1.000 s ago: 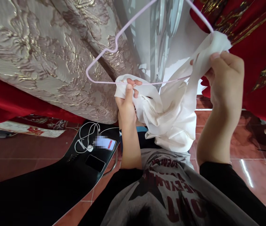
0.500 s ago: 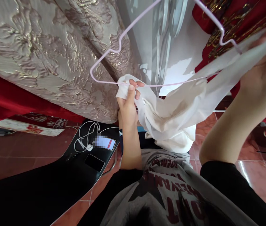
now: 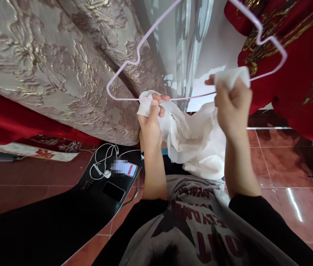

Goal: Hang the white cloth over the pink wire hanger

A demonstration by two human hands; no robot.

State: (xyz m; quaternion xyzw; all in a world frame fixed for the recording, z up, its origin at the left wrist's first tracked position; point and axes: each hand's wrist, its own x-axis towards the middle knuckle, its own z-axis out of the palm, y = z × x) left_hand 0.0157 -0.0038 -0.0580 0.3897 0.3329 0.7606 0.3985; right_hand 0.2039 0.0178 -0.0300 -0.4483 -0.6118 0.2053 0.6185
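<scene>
A pale pink hanger (image 3: 156, 27) spans the top of the head view, its thin lower bar running level. White cloth (image 3: 206, 147) hangs below that bar and bunches over my lap. My left hand (image 3: 153, 118) is closed on the cloth and the bar, left of the middle. On the right, my right hand (image 3: 232, 99) grips another part of the cloth, folded over near the bar; it is slightly blurred. The hanger's right end shows bare beyond this hand, and its hook is out of view.
Patterned beige curtains (image 3: 62, 70) fill the upper left. Red cloth with gold trim (image 3: 289, 81) hangs at right. A black seat (image 3: 62, 207) at left bears a lit phone (image 3: 126, 168), a dark phone (image 3: 113, 191) and white earphones (image 3: 98, 166). The floor (image 3: 281, 166) is red tile.
My right hand has come inward from the far right with the cloth, which is now folded near the bar instead of stretched out. My left hand has kept its grip in place.
</scene>
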